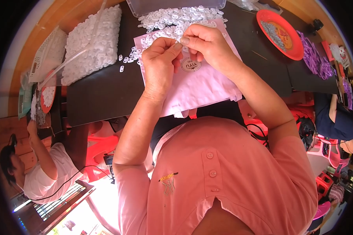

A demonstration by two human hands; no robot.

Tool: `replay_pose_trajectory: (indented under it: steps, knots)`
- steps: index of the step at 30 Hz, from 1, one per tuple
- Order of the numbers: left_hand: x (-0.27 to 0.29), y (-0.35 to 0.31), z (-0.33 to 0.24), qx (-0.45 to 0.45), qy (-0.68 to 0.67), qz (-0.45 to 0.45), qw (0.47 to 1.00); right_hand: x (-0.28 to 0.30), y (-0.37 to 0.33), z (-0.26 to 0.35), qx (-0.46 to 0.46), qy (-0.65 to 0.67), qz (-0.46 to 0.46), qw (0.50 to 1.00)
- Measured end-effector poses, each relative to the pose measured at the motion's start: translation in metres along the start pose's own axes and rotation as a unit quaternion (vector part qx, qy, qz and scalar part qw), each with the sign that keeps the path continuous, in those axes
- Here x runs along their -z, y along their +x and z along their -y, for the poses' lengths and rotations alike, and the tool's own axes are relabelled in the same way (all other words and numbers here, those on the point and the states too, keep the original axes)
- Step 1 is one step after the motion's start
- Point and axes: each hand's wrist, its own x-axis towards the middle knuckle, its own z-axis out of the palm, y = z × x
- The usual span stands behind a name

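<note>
My left hand (159, 62) and my right hand (210, 45) meet over the pink cloth bag (208, 84). Thumb and fingers of both are pinched together at the same spot. Between the fingertips is a small white plastic piece (179, 34), mostly hidden by them. Many more white plastic pieces (161, 18), oval with holes, lie heaped just beyond my hands, partly on the cloth. Several loose ones (126, 60) are scattered on the dark table to the left of my left hand.
A bulging clear bag of white pieces (92, 47) stands at the left. Behind the heap is a clear plastic tub (176, 4). At right, a red plate (292, 47) holds grey metal bits beside purple pieces (315, 58). Other people (51, 164) sit left and right.
</note>
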Motion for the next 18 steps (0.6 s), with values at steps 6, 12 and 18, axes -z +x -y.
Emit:
replay_pose_trajectory:
  steps: [6,12,18]
  knots:
    - [-0.006,0.001,0.000,-0.003,-0.037,0.003,0.999,0.002,-0.002,0.006,-0.010,0.005,-0.043,0.999]
    - [-0.002,0.000,-0.001,-0.023,-0.025,0.032,0.999,0.010,-0.005,0.017,-0.016,-0.021,-0.043,0.999]
    - [-0.001,0.001,0.000,-0.023,-0.026,0.038,0.999,0.006,-0.004,0.017,-0.004,-0.063,-0.010,0.998]
